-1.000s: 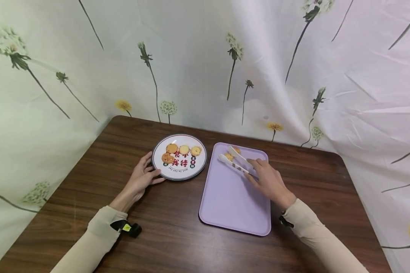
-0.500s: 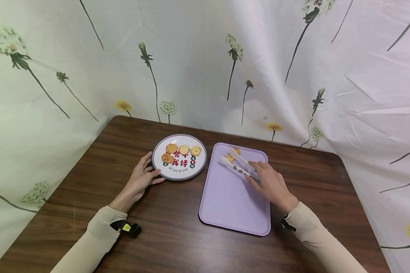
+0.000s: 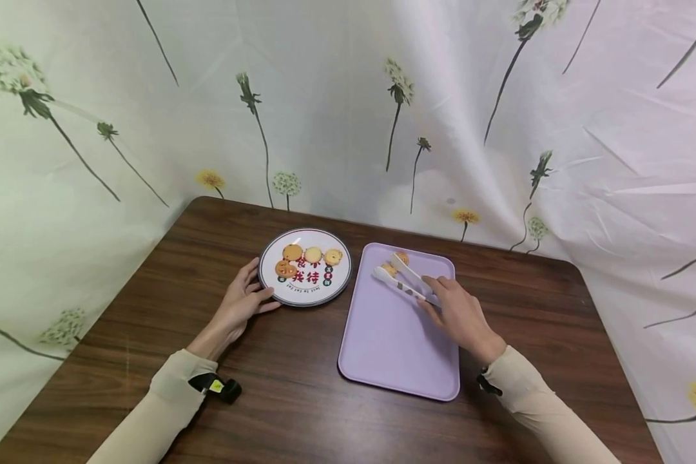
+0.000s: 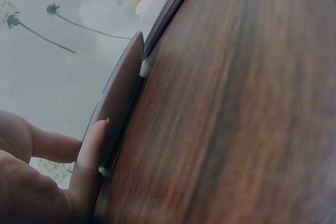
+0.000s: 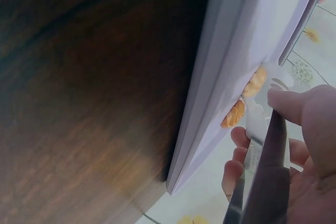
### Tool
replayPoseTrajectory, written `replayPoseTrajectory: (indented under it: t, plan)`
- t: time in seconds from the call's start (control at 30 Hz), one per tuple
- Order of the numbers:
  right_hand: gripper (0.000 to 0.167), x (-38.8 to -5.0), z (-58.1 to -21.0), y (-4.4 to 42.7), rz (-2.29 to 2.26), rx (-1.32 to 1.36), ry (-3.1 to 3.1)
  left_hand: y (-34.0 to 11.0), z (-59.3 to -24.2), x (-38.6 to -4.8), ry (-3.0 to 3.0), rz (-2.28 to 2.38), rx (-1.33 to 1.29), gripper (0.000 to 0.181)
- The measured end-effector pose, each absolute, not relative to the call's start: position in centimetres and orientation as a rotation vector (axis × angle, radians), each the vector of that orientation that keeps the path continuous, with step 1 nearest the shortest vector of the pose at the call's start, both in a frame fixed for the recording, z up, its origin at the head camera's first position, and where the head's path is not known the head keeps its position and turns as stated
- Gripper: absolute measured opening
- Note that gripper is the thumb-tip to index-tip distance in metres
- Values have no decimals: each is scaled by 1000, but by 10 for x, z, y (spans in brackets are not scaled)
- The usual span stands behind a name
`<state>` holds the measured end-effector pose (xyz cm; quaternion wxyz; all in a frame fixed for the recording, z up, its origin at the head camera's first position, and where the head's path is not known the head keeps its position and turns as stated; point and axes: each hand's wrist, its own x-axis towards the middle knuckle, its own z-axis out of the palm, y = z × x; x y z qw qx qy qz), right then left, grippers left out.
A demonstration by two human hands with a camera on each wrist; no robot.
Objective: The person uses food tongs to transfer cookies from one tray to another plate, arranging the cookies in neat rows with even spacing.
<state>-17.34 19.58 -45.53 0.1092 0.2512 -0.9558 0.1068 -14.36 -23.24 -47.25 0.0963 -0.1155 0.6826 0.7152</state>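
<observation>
My left hand [image 3: 240,301] grips the near-left rim of a round white plate [image 3: 307,296], which has dark rings and red characters. In the left wrist view the plate [image 4: 122,85] appears edge-on, pinched between thumb and finger. Several cookies [image 3: 312,254] lie in its upper half. My right hand [image 3: 463,314] holds a pair of white-tipped tongs [image 3: 403,283] over a lilac tray [image 3: 391,348]. The tong tips are spread beside a cookie [image 3: 389,269]; contact cannot be told. Another cookie [image 3: 403,258] lies just behind. The right wrist view shows both cookies beside the tongs [image 5: 257,121].
Plate and tray stand side by side on a dark wooden table [image 3: 290,399], with a narrow gap between them. A pale curtain [image 3: 336,109] printed with dandelions hangs right behind the table's back edge and along both sides.
The tongs have shifted very slightly to the right over the tray, together with my right hand, and then stayed almost still. My left hand and the plate have not visibly moved.
</observation>
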Motion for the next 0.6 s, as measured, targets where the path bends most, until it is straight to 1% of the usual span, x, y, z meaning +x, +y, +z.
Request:
replayPoseTrajectory:
  t: [0.6]
  plan:
    - [48, -171, -459, 197, 328, 764, -2745, -231, -473, -144, 2035, 2102, -356, 86]
